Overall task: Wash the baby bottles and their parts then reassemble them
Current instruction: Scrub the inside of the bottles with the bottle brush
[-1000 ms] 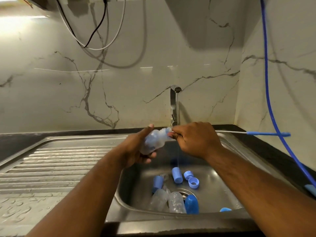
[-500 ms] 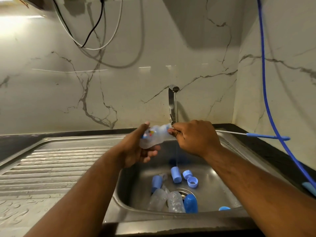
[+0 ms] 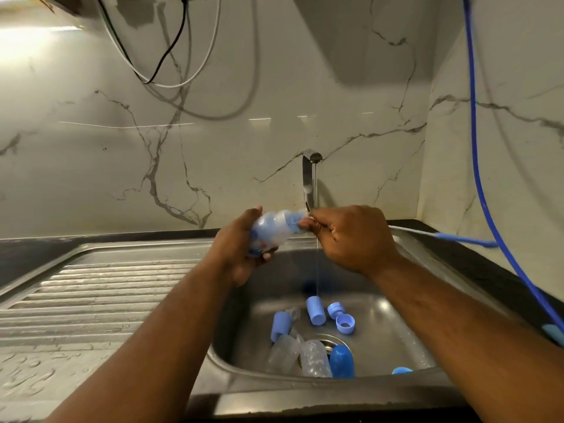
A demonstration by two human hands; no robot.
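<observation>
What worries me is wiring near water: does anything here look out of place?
Yes. Loose black and white cables hang in a loop down the wall above the sink, left of the running tap. Bottle parts in the basin look normal for washing.

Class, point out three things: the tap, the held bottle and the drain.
tap [image 3: 307, 178], head view, on its upright spout.
bottle [image 3: 273, 228], head view, on its clear body.
drain [image 3: 329, 340], head view, on its metal ring.

Single head-worn view, looking forward and down, near sink [image 3: 396, 337]
</observation>
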